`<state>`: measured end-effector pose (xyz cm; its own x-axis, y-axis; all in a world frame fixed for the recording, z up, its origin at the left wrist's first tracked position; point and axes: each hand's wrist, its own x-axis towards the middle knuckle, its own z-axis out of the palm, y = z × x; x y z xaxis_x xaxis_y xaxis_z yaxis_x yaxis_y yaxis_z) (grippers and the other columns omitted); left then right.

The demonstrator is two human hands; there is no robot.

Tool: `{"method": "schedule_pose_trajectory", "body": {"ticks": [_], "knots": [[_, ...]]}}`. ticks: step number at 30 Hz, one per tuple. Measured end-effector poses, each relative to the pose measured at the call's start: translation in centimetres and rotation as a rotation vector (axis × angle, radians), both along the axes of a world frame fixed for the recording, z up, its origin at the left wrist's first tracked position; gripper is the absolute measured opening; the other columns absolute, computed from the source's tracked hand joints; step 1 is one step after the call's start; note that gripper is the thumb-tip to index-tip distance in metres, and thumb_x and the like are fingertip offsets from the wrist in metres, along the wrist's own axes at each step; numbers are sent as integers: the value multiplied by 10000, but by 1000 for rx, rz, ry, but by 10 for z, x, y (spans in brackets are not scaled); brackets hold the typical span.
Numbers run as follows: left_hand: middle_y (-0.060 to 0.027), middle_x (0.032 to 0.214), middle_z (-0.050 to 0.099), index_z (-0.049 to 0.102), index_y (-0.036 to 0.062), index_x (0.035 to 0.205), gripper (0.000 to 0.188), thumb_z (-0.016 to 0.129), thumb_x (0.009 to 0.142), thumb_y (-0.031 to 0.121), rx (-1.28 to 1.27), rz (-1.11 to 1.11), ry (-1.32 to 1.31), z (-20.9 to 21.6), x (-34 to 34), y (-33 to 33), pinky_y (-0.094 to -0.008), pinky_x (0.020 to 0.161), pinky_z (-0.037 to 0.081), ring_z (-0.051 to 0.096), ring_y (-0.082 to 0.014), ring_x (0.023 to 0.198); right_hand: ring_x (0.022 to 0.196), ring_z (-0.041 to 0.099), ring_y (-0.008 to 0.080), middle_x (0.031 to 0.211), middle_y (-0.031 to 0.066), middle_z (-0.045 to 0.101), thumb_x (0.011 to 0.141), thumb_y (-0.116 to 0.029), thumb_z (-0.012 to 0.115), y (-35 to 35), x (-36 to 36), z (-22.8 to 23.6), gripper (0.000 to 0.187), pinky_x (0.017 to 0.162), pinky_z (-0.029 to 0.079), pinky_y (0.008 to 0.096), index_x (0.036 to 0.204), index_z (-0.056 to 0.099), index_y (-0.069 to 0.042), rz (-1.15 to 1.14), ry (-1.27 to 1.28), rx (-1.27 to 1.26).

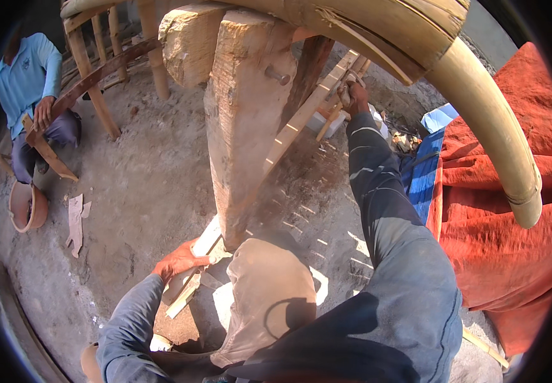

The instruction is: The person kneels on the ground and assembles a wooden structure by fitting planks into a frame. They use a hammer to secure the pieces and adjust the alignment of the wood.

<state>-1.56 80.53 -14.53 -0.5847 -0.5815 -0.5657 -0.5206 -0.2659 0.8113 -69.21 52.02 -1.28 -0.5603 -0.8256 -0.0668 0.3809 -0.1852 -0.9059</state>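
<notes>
A long, flat wooden strip (308, 113) slants from beside my knee up to the far right, passing behind a rough timber post (244, 96). My left hand (183, 259) is closed round its near end, low and just left of the post. With my arm stretched out, my right hand (354, 96) has its fingers wrapped at the strip's far end; exactly how they grip there is hard to see. A large bolt or nail head (277, 75) juts from the post's face. Split pieces of wood (183, 299) lie under my left hand.
Thick bamboo poles (499, 121) arch overhead and down the right. Red cloth (499, 255) and a blue striped sheet (426, 175) hang at the right. At far left another person (30, 89) sits holding wood near a clay-coloured bowl (28, 207). Torn cardboard (76, 223) lies on the ground.
</notes>
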Motion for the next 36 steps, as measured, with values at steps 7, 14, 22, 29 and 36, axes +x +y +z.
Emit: {"method": "schedule_pose_trajectory", "body": {"ticks": [7, 14, 22, 29, 36], "knots": [[-114, 1168, 721, 621, 31, 1354, 739, 833, 743, 388, 22, 3, -94, -1, 41, -21, -426, 965, 507, 657, -231, 1047, 557, 627, 226, 834, 132, 654, 1022, -222, 669, 26, 68, 2, 267, 464, 534, 304, 1139, 615, 12, -96, 174, 16], [-123, 1118, 738, 639, 17, 1317, 625, 811, 770, 267, -179, 90, -97, 32, 14, 10, -395, 935, 528, 682, -244, 1012, 594, 627, 182, 862, 101, 669, 910, -299, 851, 9, 82, -6, 360, 479, 513, 321, 1155, 687, -91, -64, 127, 82], [-164, 1141, 745, 623, -9, 1362, 645, 792, 773, 193, -293, 83, -138, 39, 14, 14, -392, 942, 544, 700, -244, 1029, 664, 667, 222, 961, 157, 725, 877, 103, 674, 6, 88, -2, 655, 525, 545, 362, 1491, 484, -29, -46, 244, -36], [-129, 1095, 729, 621, -15, 1315, 565, 769, 812, 197, -184, 49, -40, 22, -5, 5, -363, 888, 545, 681, -207, 946, 661, 631, 195, 961, 167, 732, 864, 114, 667, 2, 61, 44, 823, 530, 517, 361, 1618, 364, -23, -143, 439, -41], [-92, 1068, 732, 598, -1, 1412, 641, 753, 818, 181, -81, 69, -66, 34, -5, 6, -334, 831, 554, 672, -160, 872, 633, 637, 188, 906, 151, 718, 951, -44, 693, 35, 43, 10, 424, 522, 525, 309, 1349, 562, 22, -121, 398, -102]]}}
